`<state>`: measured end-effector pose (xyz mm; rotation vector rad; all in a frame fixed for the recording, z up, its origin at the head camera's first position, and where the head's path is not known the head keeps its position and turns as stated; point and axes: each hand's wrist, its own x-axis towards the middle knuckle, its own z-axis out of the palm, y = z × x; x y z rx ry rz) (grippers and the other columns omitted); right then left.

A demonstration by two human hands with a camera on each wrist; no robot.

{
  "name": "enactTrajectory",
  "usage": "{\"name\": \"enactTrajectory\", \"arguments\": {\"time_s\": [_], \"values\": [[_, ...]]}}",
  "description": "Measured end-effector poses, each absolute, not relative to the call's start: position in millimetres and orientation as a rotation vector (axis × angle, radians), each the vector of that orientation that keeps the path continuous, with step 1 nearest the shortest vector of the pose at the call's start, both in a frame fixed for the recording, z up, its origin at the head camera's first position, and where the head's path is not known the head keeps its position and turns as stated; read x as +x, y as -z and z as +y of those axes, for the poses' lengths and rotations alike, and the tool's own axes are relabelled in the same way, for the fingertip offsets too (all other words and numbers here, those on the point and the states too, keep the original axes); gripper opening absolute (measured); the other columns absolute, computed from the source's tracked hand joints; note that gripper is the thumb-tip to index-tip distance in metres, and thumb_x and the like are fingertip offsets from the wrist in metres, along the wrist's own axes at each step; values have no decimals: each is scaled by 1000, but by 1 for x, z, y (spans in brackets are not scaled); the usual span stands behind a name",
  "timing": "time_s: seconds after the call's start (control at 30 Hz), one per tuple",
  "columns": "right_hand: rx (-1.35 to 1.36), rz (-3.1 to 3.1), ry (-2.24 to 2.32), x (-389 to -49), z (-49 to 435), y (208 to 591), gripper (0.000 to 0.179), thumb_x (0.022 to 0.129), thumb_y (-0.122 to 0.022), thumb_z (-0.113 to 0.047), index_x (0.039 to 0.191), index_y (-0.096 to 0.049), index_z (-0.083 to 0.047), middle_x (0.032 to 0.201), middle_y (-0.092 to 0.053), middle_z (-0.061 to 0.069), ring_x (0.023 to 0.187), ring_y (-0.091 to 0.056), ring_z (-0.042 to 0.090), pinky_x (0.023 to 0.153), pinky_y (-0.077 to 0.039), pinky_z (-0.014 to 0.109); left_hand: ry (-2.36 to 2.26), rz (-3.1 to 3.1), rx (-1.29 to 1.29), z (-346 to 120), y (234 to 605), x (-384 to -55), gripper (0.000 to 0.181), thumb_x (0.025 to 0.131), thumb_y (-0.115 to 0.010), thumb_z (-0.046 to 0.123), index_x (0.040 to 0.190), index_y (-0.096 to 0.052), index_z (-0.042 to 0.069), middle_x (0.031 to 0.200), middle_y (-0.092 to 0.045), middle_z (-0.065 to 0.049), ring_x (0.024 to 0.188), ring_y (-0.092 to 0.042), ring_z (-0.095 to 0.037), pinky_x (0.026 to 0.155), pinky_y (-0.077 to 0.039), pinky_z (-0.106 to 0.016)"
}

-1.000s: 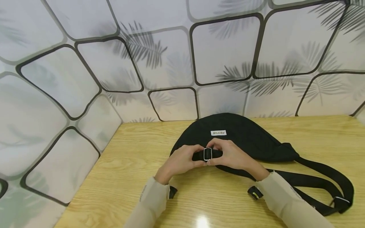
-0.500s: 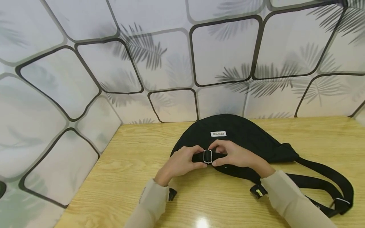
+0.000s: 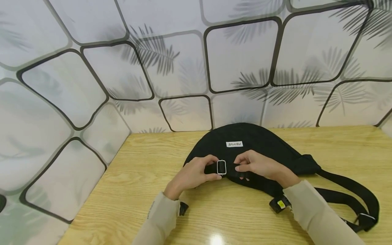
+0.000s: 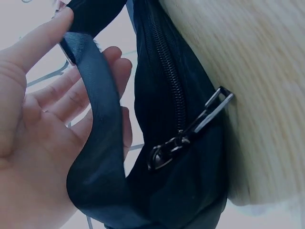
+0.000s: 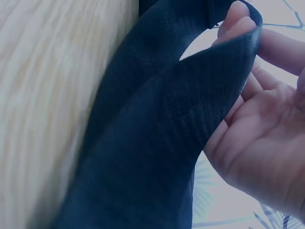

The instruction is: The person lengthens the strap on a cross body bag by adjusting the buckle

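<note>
A black waist bag (image 3: pixel 254 136) with a small white label (image 3: pixel 234 144) lies on the table. My left hand (image 3: pixel 190 173) pinches the black strap and its silver slider buckle (image 3: pixel 221 167) between thumb and fingers, in front of the bag. To the right of the slider, my right hand (image 3: pixel 261 165) grips the webbing (image 3: pixel 231 170). In the right wrist view the strap (image 5: pixel 143 133) loops over the fingertips. The left wrist view shows the strap (image 4: pixel 102 90) crossing in front of the palm, beside the bag's zipper (image 4: pixel 167 67) and metal zipper pull (image 4: pixel 212 112).
A black clip end with a yellow mark (image 3: pixel 279 205) lies by the right sleeve; another black clip end (image 3: pixel 183 208) shows beside the left sleeve. The long strap (image 3: pixel 372 199) curves across the wooden table (image 3: pixel 147 160) at right. A patterned fabric wall (image 3: pixel 239 54) stands behind.
My right hand has moved right, off the slider and along the strap, which now shows between the hands. The left hand stays at the slider. The yellow-marked clip end has shifted slightly right.
</note>
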<state>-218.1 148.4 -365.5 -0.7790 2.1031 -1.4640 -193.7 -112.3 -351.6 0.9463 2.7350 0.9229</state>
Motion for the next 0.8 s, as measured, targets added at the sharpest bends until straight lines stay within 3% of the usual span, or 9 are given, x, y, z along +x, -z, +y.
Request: {"name": "enactTrajectory", "arguments": {"time_s": [0.2, 0.53, 0.8], "values": [[-758, 2102, 1484, -219, 147, 366, 13, 101, -57, 1, 99, -66, 11, 72, -66, 8, 58, -57, 16, 58, -50, 30, -976, 2706, 923, -111, 352, -193, 47, 94, -76, 27, 135, -61, 9, 126, -68, -11, 116, -64, -25, 96, -51, -42], [-749, 2043, 1564, -221, 148, 366, 15, 102, -56, 0, 99, -64, 11, 69, -63, 4, 56, -55, 14, 60, -50, 30, -1009, 2705, 1011, -109, 354, -195, 54, 95, -75, 24, 141, -57, 3, 140, -60, -10, 125, -59, -28, 102, -47, -42], [-754, 2004, 1602, -222, 146, 368, 14, 101, -56, 0, 99, -64, 11, 68, -64, 1, 56, -56, 13, 61, -51, 30, -1031, 2687, 1054, -109, 354, -195, 53, 94, -75, 23, 139, -58, 1, 138, -61, -10, 124, -60, -29, 102, -48, -41]]}}
